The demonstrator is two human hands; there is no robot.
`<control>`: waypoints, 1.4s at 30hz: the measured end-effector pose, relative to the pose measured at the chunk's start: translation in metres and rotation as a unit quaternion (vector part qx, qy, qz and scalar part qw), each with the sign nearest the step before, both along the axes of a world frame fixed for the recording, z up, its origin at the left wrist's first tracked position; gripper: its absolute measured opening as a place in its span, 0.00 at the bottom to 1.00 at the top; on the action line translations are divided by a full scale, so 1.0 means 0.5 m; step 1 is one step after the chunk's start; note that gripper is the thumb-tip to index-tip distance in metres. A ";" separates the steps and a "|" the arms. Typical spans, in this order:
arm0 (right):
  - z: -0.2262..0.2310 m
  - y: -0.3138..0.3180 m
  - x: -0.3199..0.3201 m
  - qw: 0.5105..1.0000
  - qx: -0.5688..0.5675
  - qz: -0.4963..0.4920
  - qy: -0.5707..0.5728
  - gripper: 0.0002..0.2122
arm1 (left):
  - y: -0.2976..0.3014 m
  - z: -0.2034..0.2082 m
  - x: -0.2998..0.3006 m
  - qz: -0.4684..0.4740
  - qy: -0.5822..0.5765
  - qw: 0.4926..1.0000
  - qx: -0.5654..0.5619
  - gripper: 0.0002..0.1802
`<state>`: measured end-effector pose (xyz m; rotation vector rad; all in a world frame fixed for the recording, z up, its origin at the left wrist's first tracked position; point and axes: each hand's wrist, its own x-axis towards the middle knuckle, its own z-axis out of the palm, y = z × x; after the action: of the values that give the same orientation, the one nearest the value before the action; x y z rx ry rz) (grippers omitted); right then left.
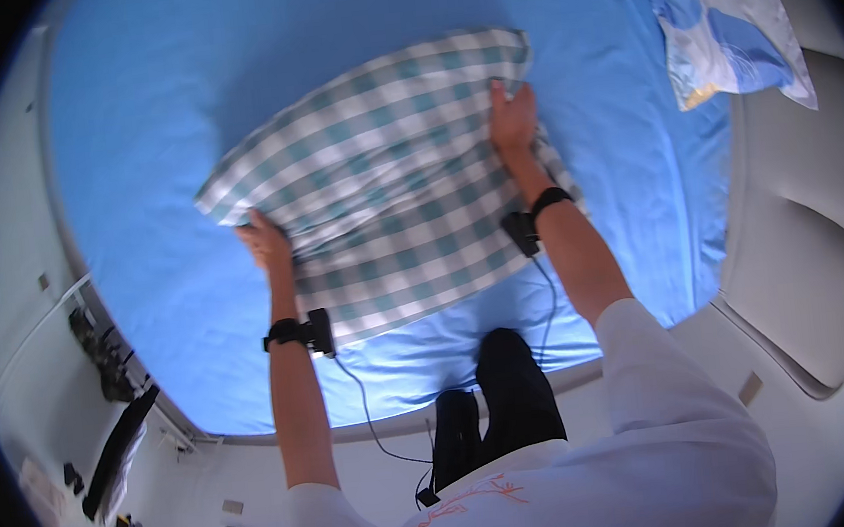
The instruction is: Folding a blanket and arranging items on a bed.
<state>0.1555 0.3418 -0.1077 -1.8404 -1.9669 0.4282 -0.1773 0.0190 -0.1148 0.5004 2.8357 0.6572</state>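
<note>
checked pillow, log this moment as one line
checked pillow: on blue sheet | left hand: at its left edge | right hand: at its right edge | blue-and-white pillow: apart, upper right

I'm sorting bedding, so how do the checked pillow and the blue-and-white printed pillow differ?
The checked pillow has green-and-grey checks; the printed pillow has rounded blue shapes. The left hand and right hand hold the checked pillow; neither touches the printed pillow. Both include white.
</note>
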 end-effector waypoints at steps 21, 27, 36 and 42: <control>0.184 -0.088 0.161 0.900 -0.413 0.080 0.112 0.43 | -0.200 0.243 0.148 0.081 -0.558 0.794 0.228 0.45; 0.219 -0.135 0.077 0.908 -0.386 0.078 0.142 0.41 | -0.262 0.119 0.165 0.134 -0.499 0.818 0.251 0.45; 0.409 -0.239 0.072 0.930 -0.308 0.073 0.188 0.36 | -0.281 0.297 0.159 0.093 -0.540 0.783 0.293 0.34; 0.586 -0.437 0.266 0.931 -0.329 0.090 0.128 0.39 | -0.538 0.455 0.291 0.078 -0.564 0.777 0.271 0.37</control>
<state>0.2887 0.1235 0.1853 -1.8259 -1.9468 1.4557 -0.0318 -0.2501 0.1126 -0.1010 1.5219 1.2624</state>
